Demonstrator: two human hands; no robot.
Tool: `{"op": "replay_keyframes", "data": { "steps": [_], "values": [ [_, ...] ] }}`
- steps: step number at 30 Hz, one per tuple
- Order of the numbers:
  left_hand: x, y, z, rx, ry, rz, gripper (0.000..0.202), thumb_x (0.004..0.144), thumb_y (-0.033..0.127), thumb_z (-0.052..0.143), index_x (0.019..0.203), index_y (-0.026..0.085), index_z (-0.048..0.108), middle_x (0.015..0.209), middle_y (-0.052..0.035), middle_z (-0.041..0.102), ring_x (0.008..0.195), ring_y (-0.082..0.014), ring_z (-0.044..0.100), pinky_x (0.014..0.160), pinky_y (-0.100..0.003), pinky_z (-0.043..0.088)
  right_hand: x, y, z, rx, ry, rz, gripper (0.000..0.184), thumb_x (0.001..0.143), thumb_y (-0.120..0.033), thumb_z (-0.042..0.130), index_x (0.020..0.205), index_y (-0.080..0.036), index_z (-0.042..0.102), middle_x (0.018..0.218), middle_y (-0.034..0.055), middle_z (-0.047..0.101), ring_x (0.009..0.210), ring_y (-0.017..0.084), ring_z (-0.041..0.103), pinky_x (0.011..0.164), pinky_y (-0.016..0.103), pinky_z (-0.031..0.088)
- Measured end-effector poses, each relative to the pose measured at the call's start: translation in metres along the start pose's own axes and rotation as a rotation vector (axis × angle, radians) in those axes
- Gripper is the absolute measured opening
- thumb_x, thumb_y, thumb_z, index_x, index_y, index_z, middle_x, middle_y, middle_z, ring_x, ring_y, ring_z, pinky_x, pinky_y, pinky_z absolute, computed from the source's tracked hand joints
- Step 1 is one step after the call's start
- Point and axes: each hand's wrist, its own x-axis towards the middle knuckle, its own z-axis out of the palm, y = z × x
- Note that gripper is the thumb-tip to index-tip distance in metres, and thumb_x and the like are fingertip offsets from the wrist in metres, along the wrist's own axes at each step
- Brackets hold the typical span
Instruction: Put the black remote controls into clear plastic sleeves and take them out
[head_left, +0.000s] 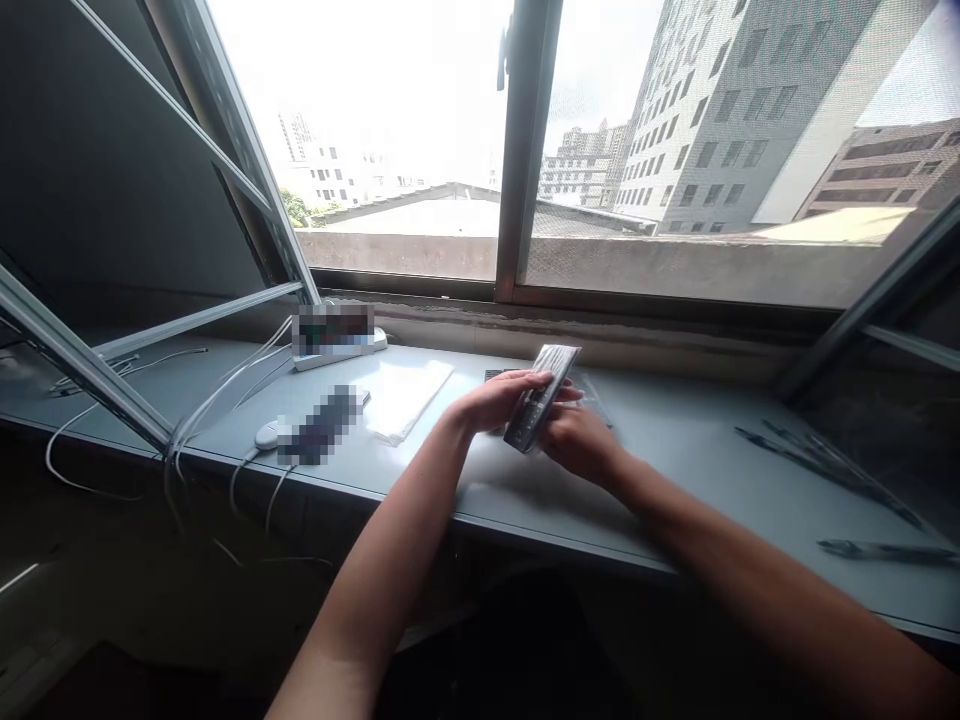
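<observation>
Above the desk, just in front of the window, I hold a slim rectangular pack (pixel 531 412) tilted upward. Its wrapping looks like clear plastic, dark with small pale marks low down and whitish at the top; what it contains I cannot make out. My left hand (pixel 491 402) grips it from the left, thumb and fingers closed along its side. On the other side, my right hand (pixel 581 440) has its fingers curled against the pack's right and rear, partly hidden by it. Behind the hands, a clear plastic sheet or pouch (pixel 598 398) and something dark lie on the desk.
On the pale desk (pixel 675 510), a white sheet or flat packet (pixel 412 400) lies left of my hands. Further left are a blurred-out item, a power strip (pixel 341 350), a round white charger (pixel 266 436) and cables. Several dark pen-like items (pixel 825 465) lie right. Metal frames flank both sides.
</observation>
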Motion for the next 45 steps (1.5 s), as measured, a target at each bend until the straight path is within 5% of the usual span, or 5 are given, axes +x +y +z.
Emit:
{"op": "replay_keyframes", "data": {
  "steps": [16, 24, 31, 37, 45],
  "values": [
    [-0.010, 0.004, -0.001, -0.006, -0.100, -0.132, 0.048, 0.096, 0.045, 0.082, 0.130, 0.013, 0.073, 0.111, -0.0197, 0.082, 0.097, -0.0324, 0.082, 0.094, -0.054, 0.066, -0.001, 0.001, -0.012, -0.062, 0.065, 0.152, 0.018, 0.101, -0.030, 0.072, 0.096, -0.023, 0.088, 0.108, 0.0103, 0.085, 0.096, 0.030, 0.076, 0.073, 0.034, 0.052],
    [-0.004, 0.003, -0.005, -0.032, 0.100, 0.065, 0.033, 0.102, 0.037, 0.076, 0.124, 0.013, 0.077, 0.125, -0.0204, 0.079, 0.103, -0.0279, 0.080, 0.102, -0.054, 0.064, -0.001, 0.009, -0.023, -0.059, 0.250, 0.329, 0.047, 0.112, -0.044, 0.054, 0.081, -0.020, 0.080, 0.081, 0.0094, 0.078, 0.072, 0.022, 0.070, 0.063, 0.032, 0.040],
    [0.009, 0.001, -0.011, -0.106, 0.284, 0.268, 0.029, 0.107, 0.034, 0.068, 0.119, 0.009, 0.078, 0.133, -0.0226, 0.076, 0.118, -0.0298, 0.077, 0.105, -0.046, 0.064, 0.005, -0.001, -0.023, 0.410, 0.268, 0.493, 0.041, 0.113, -0.050, 0.049, 0.123, -0.021, 0.075, 0.094, 0.0086, 0.082, 0.079, 0.025, 0.076, 0.072, 0.035, 0.057],
    [0.016, -0.003, -0.018, -0.080, 0.349, 0.363, 0.034, 0.101, 0.039, 0.076, 0.120, 0.011, 0.078, 0.119, -0.0177, 0.080, 0.096, -0.0234, 0.080, 0.090, -0.037, 0.066, 0.010, -0.010, -0.005, 0.933, 0.200, 0.599, 0.082, 0.104, -0.064, 0.063, 0.170, -0.024, 0.038, 0.096, 0.0074, 0.082, 0.082, 0.030, 0.080, 0.058, 0.037, 0.065],
    [0.018, -0.007, -0.017, 0.030, 0.356, 0.324, 0.034, 0.095, 0.037, 0.077, 0.122, 0.016, 0.073, 0.108, -0.0116, 0.078, 0.088, -0.0186, 0.074, 0.076, -0.027, 0.060, 0.015, -0.010, -0.007, 1.091, 0.263, 0.683, 0.096, 0.093, -0.059, 0.078, 0.173, -0.025, 0.037, 0.096, 0.0059, 0.081, 0.082, 0.028, 0.079, 0.050, 0.031, 0.061]
  ]
}}
